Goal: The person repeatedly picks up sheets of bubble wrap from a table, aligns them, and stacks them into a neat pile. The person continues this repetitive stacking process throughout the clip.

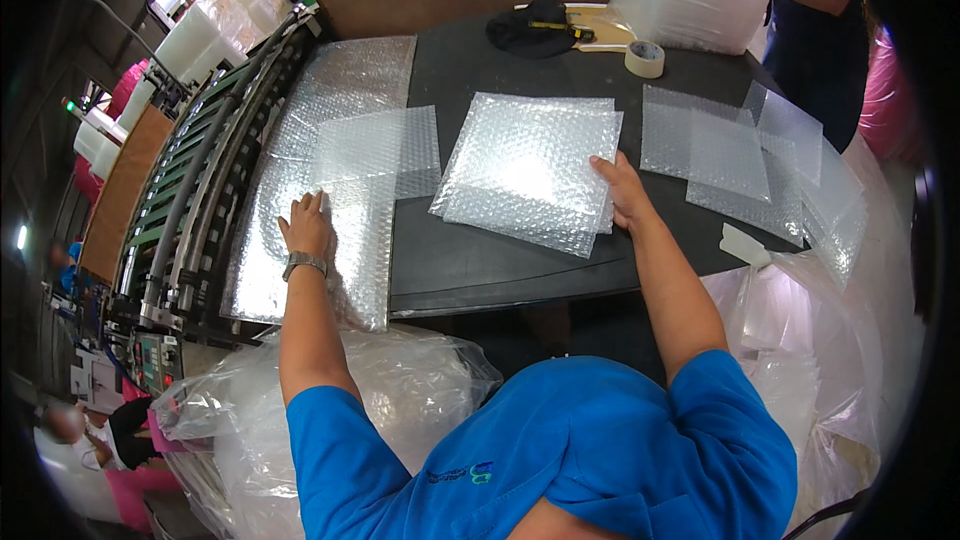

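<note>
Right hand (628, 197) gripped bubble-wrap stack (520, 172) at its 3 o'clock edge, thumb on top, over worktop (480, 272). Left hand (306, 230) rested, fingers slightly spread, on long bubble sheet (360, 275) at stack's 9 o'clock.

We can pass over the table (480, 268) at lower centre, and above the stack (525, 170) mid-frame. Rollers (195, 165) bar the left; cap (518, 32) and tape (645, 61) obstruct upper centre; the bag (680, 0) blocks upper right; sheets (712, 148) obstruct the right.
</note>
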`<state>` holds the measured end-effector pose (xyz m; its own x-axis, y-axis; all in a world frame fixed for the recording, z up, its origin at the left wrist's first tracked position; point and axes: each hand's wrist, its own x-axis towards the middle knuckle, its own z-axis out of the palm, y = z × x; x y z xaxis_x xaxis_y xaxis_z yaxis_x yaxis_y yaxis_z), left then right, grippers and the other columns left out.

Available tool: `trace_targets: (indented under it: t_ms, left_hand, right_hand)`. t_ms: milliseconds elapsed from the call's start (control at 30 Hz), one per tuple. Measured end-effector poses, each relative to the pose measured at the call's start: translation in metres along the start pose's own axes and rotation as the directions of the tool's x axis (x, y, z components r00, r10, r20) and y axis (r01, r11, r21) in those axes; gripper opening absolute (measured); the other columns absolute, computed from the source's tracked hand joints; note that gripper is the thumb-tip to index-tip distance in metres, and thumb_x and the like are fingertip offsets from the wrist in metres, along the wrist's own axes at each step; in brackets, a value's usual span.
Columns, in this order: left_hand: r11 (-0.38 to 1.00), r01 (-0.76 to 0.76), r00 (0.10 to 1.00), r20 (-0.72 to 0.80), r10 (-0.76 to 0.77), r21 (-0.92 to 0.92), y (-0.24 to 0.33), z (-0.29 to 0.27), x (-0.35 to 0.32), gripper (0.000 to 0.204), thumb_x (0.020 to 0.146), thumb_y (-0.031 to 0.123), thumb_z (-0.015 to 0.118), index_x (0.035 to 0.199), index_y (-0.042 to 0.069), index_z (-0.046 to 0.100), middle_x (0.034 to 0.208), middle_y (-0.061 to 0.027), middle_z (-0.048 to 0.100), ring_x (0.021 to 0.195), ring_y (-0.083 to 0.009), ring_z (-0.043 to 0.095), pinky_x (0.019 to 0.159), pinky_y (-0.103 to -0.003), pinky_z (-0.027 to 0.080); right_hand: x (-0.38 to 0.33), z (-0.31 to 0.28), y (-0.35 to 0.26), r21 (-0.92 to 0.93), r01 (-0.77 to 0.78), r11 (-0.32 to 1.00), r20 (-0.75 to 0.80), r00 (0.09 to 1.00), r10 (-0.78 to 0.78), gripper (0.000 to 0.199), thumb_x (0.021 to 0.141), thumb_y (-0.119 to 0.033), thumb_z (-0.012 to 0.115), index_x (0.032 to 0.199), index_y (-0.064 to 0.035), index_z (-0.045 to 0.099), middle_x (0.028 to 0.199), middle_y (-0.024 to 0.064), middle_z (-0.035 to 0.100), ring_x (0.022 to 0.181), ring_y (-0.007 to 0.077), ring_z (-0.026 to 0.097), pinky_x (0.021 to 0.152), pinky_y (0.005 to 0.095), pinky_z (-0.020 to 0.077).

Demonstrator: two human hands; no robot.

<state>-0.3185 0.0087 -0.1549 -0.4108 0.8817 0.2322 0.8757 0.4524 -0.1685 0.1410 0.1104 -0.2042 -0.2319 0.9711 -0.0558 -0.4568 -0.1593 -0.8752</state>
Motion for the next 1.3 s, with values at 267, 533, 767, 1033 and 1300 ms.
trace_targets:
  t_ms: [267, 533, 767, 1033, 1300]
  left_hand:
    - [0.977, -0.169, 0.816, -0.539, 0.211, 0.128, 0.024, 0.015, -0.011, 0.019, 0.079, 0.021, 0.050, 0.090, 0.007, 0.056, 0.096, -0.0130, 0.056, 0.094, -0.0294, 0.053, 0.086, -0.047, 0.036]
    - [0.230, -0.134, 0.844, -0.233, -0.483, -0.964, 0.034, -0.006, -0.014, 0.014, 0.087, 0.010, 0.045, 0.097, 0.001, 0.047, 0.086, -0.0116, 0.057, 0.083, -0.0208, 0.056, 0.069, -0.032, 0.044]
    - [0.564, -0.448, 0.841, -0.542, 0.000, -0.694, 0.115, -0.020, -0.052, 0.015, 0.083, 0.002, 0.044, 0.097, 0.001, 0.050, 0.096, -0.0173, 0.054, 0.091, -0.0312, 0.052, 0.077, -0.037, 0.042]
    - [0.543, -0.588, 0.757, -0.171, 0.631, -0.600, 0.157, -0.022, -0.086, 0.021, 0.075, 0.008, 0.055, 0.095, 0.005, 0.052, 0.110, -0.0177, 0.047, 0.101, -0.0355, 0.048, 0.083, -0.038, 0.043]
    - [0.127, -0.370, 0.924, -0.351, 0.152, -0.920, 0.142, -0.029, -0.054, 0.074, 0.072, 0.045, 0.065, 0.120, -0.003, 0.038, 0.124, -0.0182, 0.038, 0.116, -0.0275, 0.036, 0.095, -0.037, 0.031]
  right_hand:
    - [-0.003, 0.003, -0.003, 0.029, 0.005, 1.000, -0.003, 1.000, -0.005, 0.047, 0.082, -0.013, 0.055, 0.120, 0.0024, 0.033, 0.110, 0.0155, 0.049, 0.096, 0.0233, 0.052, 0.081, 0.0355, 0.0448]
    - [0.002, -0.002, 0.004, 0.030, 0.016, 0.999, 0.024, 1.000, -0.017, 0.048, 0.082, -0.011, 0.054, 0.121, 0.0028, 0.031, 0.110, 0.0156, 0.048, 0.097, 0.0227, 0.051, 0.083, 0.0355, 0.0441]
    - [0.006, -0.008, 0.011, -0.023, 0.042, 0.999, 0.049, 0.998, -0.041, 0.050, 0.085, -0.018, 0.053, 0.124, 0.0033, 0.029, 0.115, 0.0156, 0.047, 0.101, 0.0226, 0.050, 0.085, 0.0346, 0.0434]
    - [-0.011, -0.008, -0.019, 0.156, -0.205, 0.966, 0.207, 0.963, 0.171, 0.059, 0.083, -0.026, 0.055, 0.127, 0.0012, 0.026, 0.121, 0.0174, 0.043, 0.107, 0.0245, 0.048, 0.088, 0.0362, 0.0421]
    - [-0.033, 0.014, -0.042, -0.154, 0.263, 0.952, 0.334, 0.921, -0.200, 0.075, 0.068, -0.003, 0.065, 0.131, -0.0038, 0.023, 0.123, 0.0132, 0.040, 0.116, 0.0247, 0.038, 0.098, 0.0360, 0.0290]
